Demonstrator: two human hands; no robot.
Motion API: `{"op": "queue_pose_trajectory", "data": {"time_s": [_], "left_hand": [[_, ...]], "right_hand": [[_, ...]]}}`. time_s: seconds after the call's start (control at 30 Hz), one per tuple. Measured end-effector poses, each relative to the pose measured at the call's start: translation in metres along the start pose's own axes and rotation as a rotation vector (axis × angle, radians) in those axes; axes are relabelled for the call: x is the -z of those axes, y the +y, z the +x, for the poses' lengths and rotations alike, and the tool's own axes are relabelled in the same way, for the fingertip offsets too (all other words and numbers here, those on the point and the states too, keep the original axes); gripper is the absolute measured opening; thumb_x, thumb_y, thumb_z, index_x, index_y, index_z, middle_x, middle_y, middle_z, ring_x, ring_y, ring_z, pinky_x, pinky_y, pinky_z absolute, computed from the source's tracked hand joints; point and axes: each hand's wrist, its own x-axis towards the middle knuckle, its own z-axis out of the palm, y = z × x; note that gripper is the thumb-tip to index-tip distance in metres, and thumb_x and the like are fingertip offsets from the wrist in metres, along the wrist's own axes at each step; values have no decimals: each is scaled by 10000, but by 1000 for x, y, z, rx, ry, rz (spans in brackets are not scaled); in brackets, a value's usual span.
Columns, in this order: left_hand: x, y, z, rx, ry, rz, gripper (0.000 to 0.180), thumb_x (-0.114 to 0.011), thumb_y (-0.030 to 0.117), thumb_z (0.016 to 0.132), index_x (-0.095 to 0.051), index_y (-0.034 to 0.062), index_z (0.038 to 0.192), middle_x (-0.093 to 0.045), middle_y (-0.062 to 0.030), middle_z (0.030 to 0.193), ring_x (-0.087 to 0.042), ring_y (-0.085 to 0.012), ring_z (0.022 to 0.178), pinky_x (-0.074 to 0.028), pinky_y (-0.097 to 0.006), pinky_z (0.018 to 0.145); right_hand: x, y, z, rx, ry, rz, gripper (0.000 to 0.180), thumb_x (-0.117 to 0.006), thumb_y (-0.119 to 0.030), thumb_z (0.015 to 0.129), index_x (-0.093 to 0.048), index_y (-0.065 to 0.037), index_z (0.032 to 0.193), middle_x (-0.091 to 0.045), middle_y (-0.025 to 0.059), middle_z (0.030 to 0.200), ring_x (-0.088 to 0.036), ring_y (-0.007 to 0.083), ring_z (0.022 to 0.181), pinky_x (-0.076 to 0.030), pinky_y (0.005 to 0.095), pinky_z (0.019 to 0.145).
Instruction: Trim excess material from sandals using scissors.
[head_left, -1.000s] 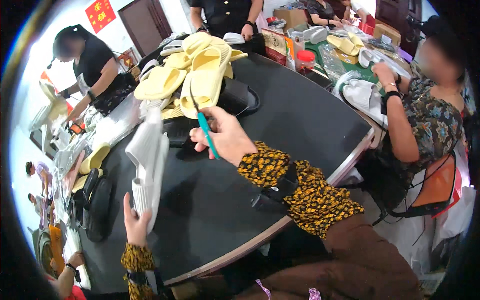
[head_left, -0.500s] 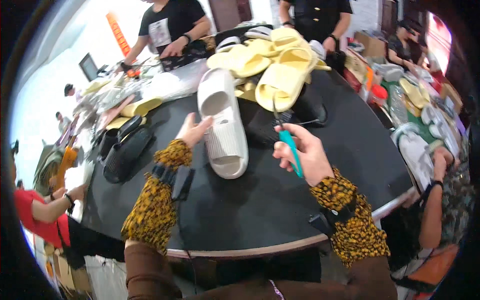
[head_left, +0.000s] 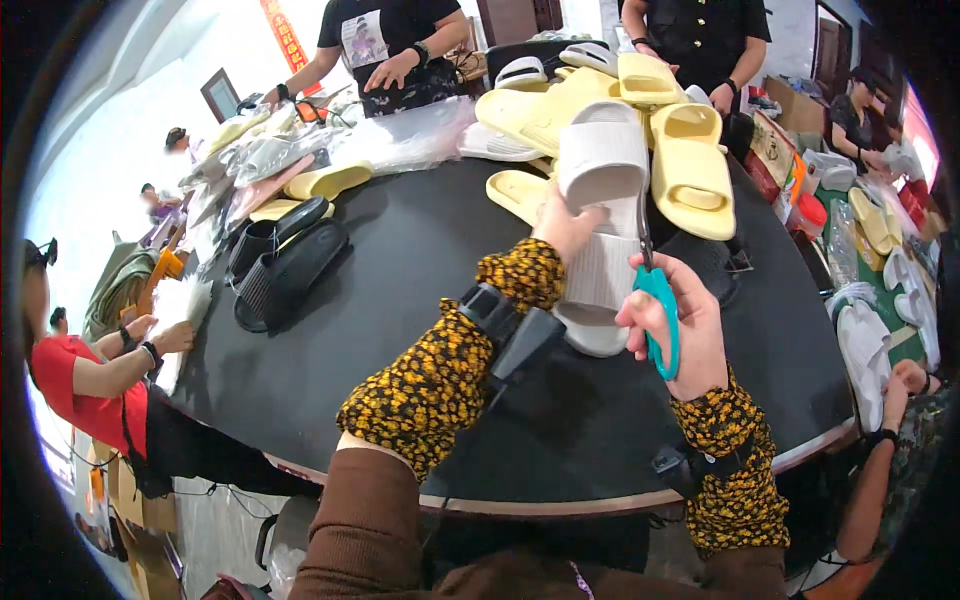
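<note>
left hand: the left hand (head_left: 562, 226) is clamped on the side of a white moulded foam slide sandal (head_left: 603, 215), holding it up off the round black desk (head_left: 400, 300), toe end pointing away from the wearer

right hand: the right hand (head_left: 680, 325) has its fingers curled shut through the loops of a pair of teal-handled scissors (head_left: 656, 305), blades aimed up along the sandal's right edge, just beside the ribbed footbed

where the sandal is: mid-desk, above the surface, in front of the heap of pale yellow foam slide sandals (head_left: 640, 130)

what's done: honestly not much that I can see. The sandal is picked up and the scissors are lined up on it, that's about it. Can't tell if the blades are open or biting anything, too small and dark

what's left: looks like the snip itself, whatever tag or flash is on that edge, and then, judging by the pile, a whole lot more pairs

nearby stuff: black slide sandals (head_left: 285, 255) stacked on the left of the desk, clear plastic bags (head_left: 400, 140) at the far side

other people: several around the desk, one in a red top (head_left: 80, 385) on the left handling something white
</note>
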Motion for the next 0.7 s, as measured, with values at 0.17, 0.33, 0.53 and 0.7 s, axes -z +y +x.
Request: {"op": "queue_pose_trajectory", "data": {"time_s": [0.17, 0.33, 0.53, 0.7], "left_hand": [[-52, 59, -29, 307, 51, 234, 668, -640, 304, 720, -334, -30, 1211, -321, -426, 1144, -515, -490, 979, -416, -448, 898], [-71, 61, -50, 269, 86, 241, 647, -612, 321, 779, -313, -79, 1189, -375, -444, 1108, -506, -507, 997, -430, -412, 883], [0, 42, -58, -122, -144, 448, 352, -474, 263, 912, -510, -33, 1100, -591, -212, 968, -575, -283, 915, -448, -345, 816], [210, 38, -61, -298, 483, 1001, 406, -617, 335, 759, -587, 15, 1006, -606, -214, 931, -584, -359, 894, -467, -417, 777]], "right_hand": [[2, -1, -1, 52, 71, 70, 340, -612, -105, 809, -516, -31, 1127, -585, 60, 698, -494, 57, 477, -379, 188, 417], [3, 3, 4, 103, 129, 117, 324, -602, -144, 821, -517, -35, 1115, -559, 43, 671, -489, 67, 473, -382, 203, 409], [9, 11, 2, 104, 107, 167, 323, -596, -163, 831, -505, -41, 1116, -544, 45, 658, -491, 80, 474, -381, 209, 402], [1, 11, 1, 33, 90, 171, 313, -595, -156, 827, -504, -44, 1105, -539, 50, 659, -489, 84, 471, -375, 219, 396]]}}
